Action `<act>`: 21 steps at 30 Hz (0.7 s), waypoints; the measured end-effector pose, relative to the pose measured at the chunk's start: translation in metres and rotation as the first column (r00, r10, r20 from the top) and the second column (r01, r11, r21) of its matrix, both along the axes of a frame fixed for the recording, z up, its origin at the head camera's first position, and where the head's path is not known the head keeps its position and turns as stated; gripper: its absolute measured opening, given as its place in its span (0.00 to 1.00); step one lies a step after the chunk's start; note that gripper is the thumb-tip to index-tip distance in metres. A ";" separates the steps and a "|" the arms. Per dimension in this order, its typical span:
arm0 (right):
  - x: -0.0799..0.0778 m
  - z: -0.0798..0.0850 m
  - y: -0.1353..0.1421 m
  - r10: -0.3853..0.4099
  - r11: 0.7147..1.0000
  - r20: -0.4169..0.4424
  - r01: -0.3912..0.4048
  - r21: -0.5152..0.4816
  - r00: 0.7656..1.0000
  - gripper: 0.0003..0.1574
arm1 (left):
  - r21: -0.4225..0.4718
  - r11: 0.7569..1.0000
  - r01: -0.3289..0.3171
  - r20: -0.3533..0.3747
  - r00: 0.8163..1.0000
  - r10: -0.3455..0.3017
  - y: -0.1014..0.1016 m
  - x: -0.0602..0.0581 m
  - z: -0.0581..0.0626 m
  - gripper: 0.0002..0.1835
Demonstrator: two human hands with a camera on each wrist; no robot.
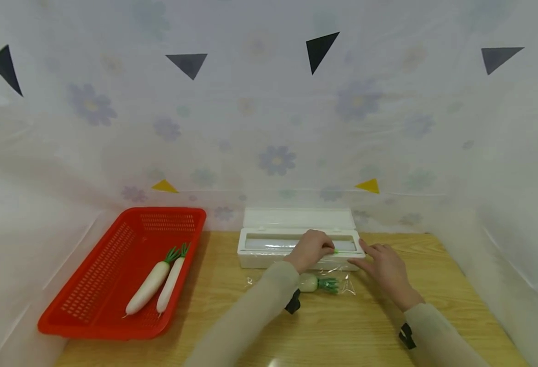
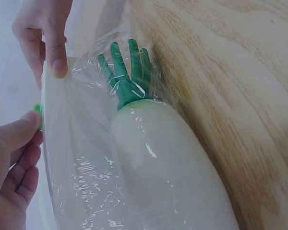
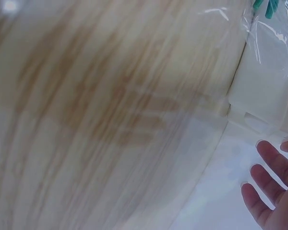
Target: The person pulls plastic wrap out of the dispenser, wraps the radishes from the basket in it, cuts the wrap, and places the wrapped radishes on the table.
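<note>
A white cling film dispenser box (image 1: pixel 273 261) stands at the back of the table with its lid raised and a film roll inside. My left hand (image 1: pixel 312 250) pinches the small green slide cutter (image 2: pixel 38 109) on the box's front edge. At the box's right end, my right hand (image 1: pixel 388 270) grips the corner, thumb in front and index finger on top; its other fingers (image 3: pixel 269 184) stretch out beyond the end. Clear film (image 2: pixel 86 177) hangs from the edge over a white radish (image 1: pixel 308 282) with green stalks, partly hidden behind my left forearm in the head view.
On the left, a red plastic basket (image 1: pixel 108 334) holds two more white radishes (image 1: pixel 148 288). The wooden table (image 1: pixel 342 331) meets a pale flowered curtain (image 1: pixel 278 127) behind the box and at both sides. The raised lid (image 1: pixel 298 218) leans near that curtain.
</note>
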State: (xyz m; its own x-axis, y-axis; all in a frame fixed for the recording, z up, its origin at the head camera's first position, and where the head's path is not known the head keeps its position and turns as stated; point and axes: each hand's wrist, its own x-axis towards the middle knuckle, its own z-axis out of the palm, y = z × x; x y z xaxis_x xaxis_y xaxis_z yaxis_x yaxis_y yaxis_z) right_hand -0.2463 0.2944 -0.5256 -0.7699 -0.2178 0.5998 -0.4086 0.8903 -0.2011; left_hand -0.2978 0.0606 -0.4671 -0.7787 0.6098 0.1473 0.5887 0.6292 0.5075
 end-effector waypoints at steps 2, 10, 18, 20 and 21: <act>0.000 0.000 0.000 0.003 1.000 0.007 -0.003 0.001 1.000 0.43 | -0.013 1.000 0.004 0.012 1.000 -0.003 -0.003 0.000 0.002 0.08; -0.001 -0.001 0.001 -0.016 1.000 0.030 0.016 0.006 0.999 0.43 | -0.015 1.000 0.024 0.016 1.000 -0.024 -0.022 -0.005 0.003 0.07; 0.001 -0.001 0.001 -0.010 1.000 0.056 0.010 0.008 0.998 0.44 | 0.016 1.000 0.000 0.093 0.996 -0.002 -0.063 -0.009 0.000 0.07; 0.001 0.000 0.000 -0.012 1.000 0.058 0.011 0.009 0.998 0.44 | 0.024 1.000 -0.012 0.109 0.994 0.010 -0.072 -0.009 0.001 0.07; 0.001 0.000 0.000 -0.012 1.000 0.054 0.011 0.011 0.998 0.44 | 0.028 0.999 -0.018 0.114 0.993 0.014 -0.077 -0.008 0.002 0.07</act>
State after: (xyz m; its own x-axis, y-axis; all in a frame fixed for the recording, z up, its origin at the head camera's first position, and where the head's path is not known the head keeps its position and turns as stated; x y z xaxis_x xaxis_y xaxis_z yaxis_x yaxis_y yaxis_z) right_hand -0.2450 0.2940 -0.5256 -0.8038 -0.2148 0.5548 -0.3870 0.8971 -0.2133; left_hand -0.3062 -0.0159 -0.4654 -0.8011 0.5939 0.0750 0.5162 0.6219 0.5889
